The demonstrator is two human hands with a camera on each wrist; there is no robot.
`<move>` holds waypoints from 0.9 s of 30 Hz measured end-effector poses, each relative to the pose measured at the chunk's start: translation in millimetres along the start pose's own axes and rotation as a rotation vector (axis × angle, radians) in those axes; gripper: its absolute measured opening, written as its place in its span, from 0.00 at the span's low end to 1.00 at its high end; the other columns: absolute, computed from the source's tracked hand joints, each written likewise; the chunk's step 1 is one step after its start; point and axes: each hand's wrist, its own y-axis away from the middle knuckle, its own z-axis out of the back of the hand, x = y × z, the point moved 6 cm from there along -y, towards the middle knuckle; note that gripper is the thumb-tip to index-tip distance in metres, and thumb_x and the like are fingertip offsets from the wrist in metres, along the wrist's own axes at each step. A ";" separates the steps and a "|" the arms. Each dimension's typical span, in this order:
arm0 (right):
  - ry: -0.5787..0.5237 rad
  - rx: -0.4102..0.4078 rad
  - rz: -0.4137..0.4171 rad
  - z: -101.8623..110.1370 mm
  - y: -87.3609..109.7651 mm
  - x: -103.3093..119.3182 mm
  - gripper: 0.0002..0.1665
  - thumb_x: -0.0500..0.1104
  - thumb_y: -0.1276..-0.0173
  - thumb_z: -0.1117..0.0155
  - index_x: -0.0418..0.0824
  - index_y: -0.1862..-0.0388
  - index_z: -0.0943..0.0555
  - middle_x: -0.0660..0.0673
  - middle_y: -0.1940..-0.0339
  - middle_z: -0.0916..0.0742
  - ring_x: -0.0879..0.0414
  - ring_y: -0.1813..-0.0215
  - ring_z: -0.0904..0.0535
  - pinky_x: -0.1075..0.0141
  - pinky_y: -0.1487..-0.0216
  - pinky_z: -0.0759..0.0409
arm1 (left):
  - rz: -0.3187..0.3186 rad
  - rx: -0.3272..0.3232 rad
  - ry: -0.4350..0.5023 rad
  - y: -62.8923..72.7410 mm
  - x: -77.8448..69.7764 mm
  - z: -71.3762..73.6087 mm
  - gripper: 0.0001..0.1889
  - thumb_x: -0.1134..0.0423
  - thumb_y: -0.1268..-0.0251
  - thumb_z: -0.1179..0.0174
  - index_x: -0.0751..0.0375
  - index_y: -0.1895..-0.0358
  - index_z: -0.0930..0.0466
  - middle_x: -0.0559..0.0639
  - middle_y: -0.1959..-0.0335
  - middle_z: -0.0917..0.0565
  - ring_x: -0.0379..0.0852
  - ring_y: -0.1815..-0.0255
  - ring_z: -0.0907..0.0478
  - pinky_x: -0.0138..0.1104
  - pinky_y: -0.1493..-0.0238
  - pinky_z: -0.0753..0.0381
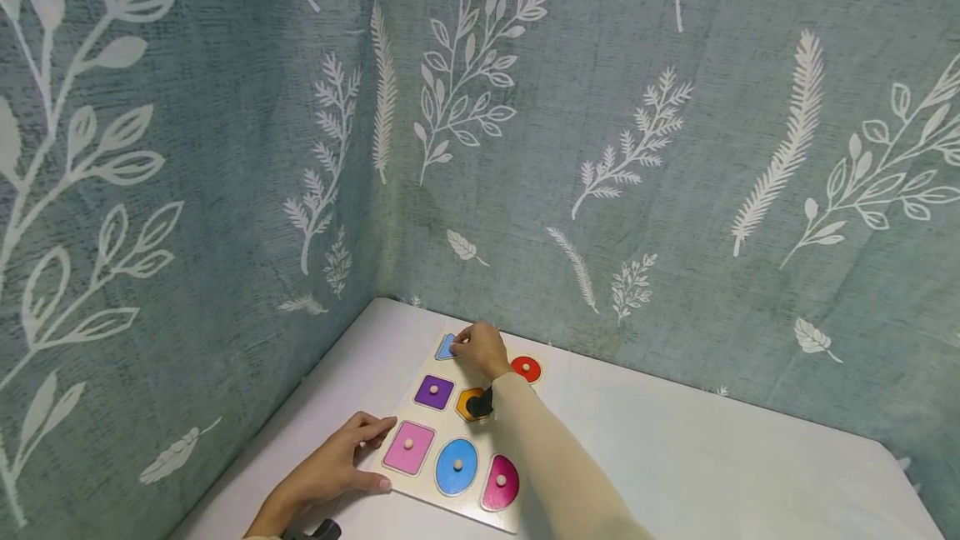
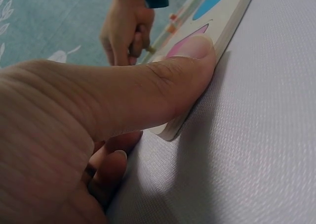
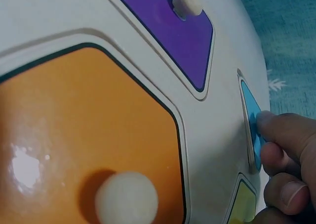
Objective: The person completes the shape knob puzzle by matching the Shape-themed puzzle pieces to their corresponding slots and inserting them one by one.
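Note:
A white knobbed puzzle board (image 1: 455,505) lies on the table with coloured pieces in its recesses. My right hand (image 1: 483,348) reaches over its far left corner. Thumb and fingertips pinch at the middle of the light-blue piece (image 3: 252,112), whose knob is hidden behind them. That piece sits in its recess, as the right wrist view shows. My left hand (image 1: 337,461) holds the board's near left corner, its thumb (image 2: 190,61) on the near edge and its index finger at the left side. The pink square (image 1: 417,458) is the piece closest to it.
Purple (image 1: 441,384), orange (image 1: 463,415), red (image 1: 534,363), blue oval (image 1: 450,486) and magenta (image 1: 495,497) pieces sit in the board. A yellow-green piece (image 3: 243,204) shows beside the light-blue one. Patterned cloth (image 1: 525,257) hangs behind and left of the white table (image 1: 712,465).

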 end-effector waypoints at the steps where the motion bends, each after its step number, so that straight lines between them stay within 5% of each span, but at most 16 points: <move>1: 0.001 0.001 -0.006 0.8 1.0 -2.1 0.07 0.42 0.33 0.25 0.39 0.63 0.08 0.48 0.67 0.10 0.58 0.67 0.25 0.66 0.63 0.27 | -0.001 0.004 -0.002 -1.2 -0.6 -1.1 0.49 0.60 0.53 0.17 0.73 0.27 0.32 0.55 0.50 0.30 0.52 0.47 0.34 0.32 0.50 0.31; 5: -0.009 0.009 -0.022 5.5 5.5 -8.3 0.08 0.43 0.33 0.25 0.39 0.62 0.07 0.47 0.64 0.09 0.56 0.63 0.22 0.64 0.61 0.24 | 0.003 0.018 -0.002 -5.4 -2.6 -5.5 0.50 0.60 0.54 0.17 0.73 0.27 0.32 0.55 0.50 0.30 0.53 0.47 0.34 0.31 0.50 0.30; 8: -0.014 0.010 -0.036 11.2 9.4 -11.0 0.07 0.42 0.32 0.26 0.39 0.62 0.07 0.46 0.63 0.09 0.53 0.60 0.19 0.56 0.46 0.22 | -0.002 0.031 0.004 -8.9 -4.1 -8.2 0.50 0.60 0.54 0.17 0.73 0.27 0.32 0.55 0.50 0.30 0.53 0.47 0.34 0.31 0.50 0.30; 12: -0.002 0.025 -0.040 15.7 12.2 -18.1 0.08 0.41 0.30 0.29 0.38 0.60 0.08 0.47 0.73 0.11 0.51 0.58 0.16 0.45 0.24 0.41 | -0.016 0.042 -0.013 -13.6 -6.0 -12.0 0.49 0.60 0.55 0.16 0.72 0.27 0.31 0.54 0.51 0.29 0.53 0.47 0.34 0.32 0.51 0.30; 14: 0.008 0.048 -0.017 17.4 13.9 -22.2 0.09 0.41 0.28 0.31 0.37 0.58 0.08 0.48 0.81 0.14 0.54 0.66 0.18 0.43 0.22 0.50 | -0.020 0.044 -0.026 -15.2 -6.6 -14.7 0.50 0.59 0.55 0.16 0.72 0.27 0.31 0.53 0.51 0.29 0.52 0.47 0.33 0.33 0.51 0.30; 15: 0.018 0.063 -0.003 19.4 15.6 -23.5 0.10 0.40 0.27 0.32 0.36 0.56 0.09 0.49 0.84 0.16 0.56 0.70 0.19 0.42 0.22 0.50 | -0.021 0.046 -0.032 -15.9 -7.2 -16.0 0.50 0.59 0.55 0.16 0.72 0.27 0.31 0.53 0.51 0.29 0.52 0.47 0.33 0.33 0.51 0.30; 17: 0.015 0.095 0.045 25.0 18.0 -23.3 0.12 0.39 0.25 0.36 0.34 0.52 0.10 0.49 0.86 0.18 0.59 0.77 0.22 0.47 0.28 0.33 | -0.021 0.049 -0.043 -17.4 -8.4 -15.5 0.50 0.59 0.56 0.16 0.72 0.27 0.31 0.53 0.51 0.29 0.52 0.47 0.33 0.33 0.50 0.30; 19: -0.026 0.129 0.067 35.9 21.4 -18.8 0.15 0.39 0.24 0.39 0.33 0.47 0.12 0.47 0.82 0.15 0.58 0.80 0.25 0.55 0.45 0.20 | -0.019 0.050 -0.058 -18.6 -9.7 -10.6 0.51 0.57 0.55 0.16 0.72 0.27 0.31 0.52 0.51 0.29 0.51 0.47 0.33 0.33 0.50 0.29; 22: -0.066 0.142 0.097 60.9 28.1 -15.0 0.16 0.40 0.23 0.40 0.33 0.44 0.14 0.44 0.69 0.12 0.54 0.72 0.19 0.64 0.69 0.23 | -0.013 0.055 -0.064 -20.3 -12.2 0.4 0.50 0.56 0.53 0.17 0.71 0.26 0.32 0.53 0.49 0.29 0.51 0.47 0.33 0.33 0.49 0.29; 27: -0.049 0.091 0.148 108.9 61.7 -23.5 0.12 0.42 0.24 0.37 0.41 0.47 0.12 0.46 0.60 0.13 0.52 0.61 0.19 0.64 0.63 0.23 | -0.043 0.017 -0.146 -13.2 -16.0 21.8 0.41 0.60 0.43 0.22 0.76 0.30 0.29 0.53 0.54 0.27 0.48 0.54 0.30 0.33 0.56 0.25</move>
